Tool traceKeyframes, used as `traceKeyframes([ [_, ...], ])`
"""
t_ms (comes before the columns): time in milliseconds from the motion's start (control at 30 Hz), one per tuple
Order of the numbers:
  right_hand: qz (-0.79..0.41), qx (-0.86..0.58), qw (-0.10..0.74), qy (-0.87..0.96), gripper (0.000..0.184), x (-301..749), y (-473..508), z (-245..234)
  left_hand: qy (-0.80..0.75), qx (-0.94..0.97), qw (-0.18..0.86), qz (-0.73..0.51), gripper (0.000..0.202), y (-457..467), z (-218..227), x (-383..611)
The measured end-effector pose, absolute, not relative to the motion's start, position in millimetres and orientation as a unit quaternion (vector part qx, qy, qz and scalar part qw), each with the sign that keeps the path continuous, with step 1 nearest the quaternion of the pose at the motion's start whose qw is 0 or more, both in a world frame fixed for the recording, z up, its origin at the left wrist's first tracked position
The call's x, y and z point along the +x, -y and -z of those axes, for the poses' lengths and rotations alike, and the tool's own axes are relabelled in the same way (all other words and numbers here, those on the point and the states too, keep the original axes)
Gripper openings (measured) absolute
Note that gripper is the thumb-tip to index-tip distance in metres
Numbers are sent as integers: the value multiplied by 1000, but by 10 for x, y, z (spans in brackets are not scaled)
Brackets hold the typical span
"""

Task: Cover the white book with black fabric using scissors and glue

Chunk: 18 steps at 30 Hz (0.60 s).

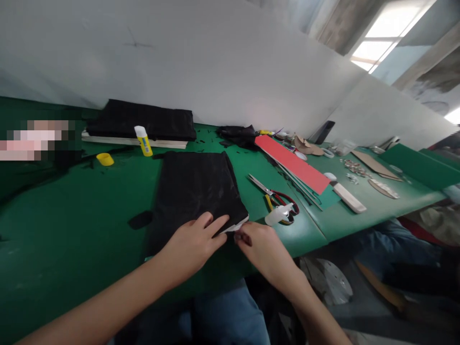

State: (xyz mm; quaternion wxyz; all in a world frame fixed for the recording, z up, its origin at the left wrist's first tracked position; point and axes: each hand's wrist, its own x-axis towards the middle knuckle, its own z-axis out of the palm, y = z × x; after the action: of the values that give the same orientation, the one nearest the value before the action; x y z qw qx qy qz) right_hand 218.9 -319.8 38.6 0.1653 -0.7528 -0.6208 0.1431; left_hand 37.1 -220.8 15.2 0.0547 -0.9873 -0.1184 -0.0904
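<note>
A black fabric-covered piece (196,184) lies on the green table in front of me, with a white edge showing at its near right corner. My left hand (201,239) rests on its near side, fingers spread over the fabric and thumb by the white edge. Close beside it, my right hand (260,242) is closed at that corner, its curled fingertips pinching the edge. Exactly what lies between those fingertips is partly hidden. Scissors (275,194) and a small white squeeze bottle (279,214) lie just right of the piece.
Behind stands an uncapped glue stick (144,142), its yellow cap (105,159) to the left. A black fabric stack (143,120) sits by the white partition (215,62). Rightward are red sheets (293,163), a whitish block (348,196) and a green board (419,165). Another person's leg (391,249) is at right.
</note>
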Motion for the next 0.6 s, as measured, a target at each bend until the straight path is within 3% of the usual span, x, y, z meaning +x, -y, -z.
traceKeyframes([
  [200, -171, -782, 150, 581, 15, 2332, 3221, -426, 115, -986, 66, 104, 30, 2209, -136, 367],
  [600, -79, -812, 112, 568, 15, 2449, 3234, -457, 115, -988, 54, 90, 32, 2202, -136, 369],
])
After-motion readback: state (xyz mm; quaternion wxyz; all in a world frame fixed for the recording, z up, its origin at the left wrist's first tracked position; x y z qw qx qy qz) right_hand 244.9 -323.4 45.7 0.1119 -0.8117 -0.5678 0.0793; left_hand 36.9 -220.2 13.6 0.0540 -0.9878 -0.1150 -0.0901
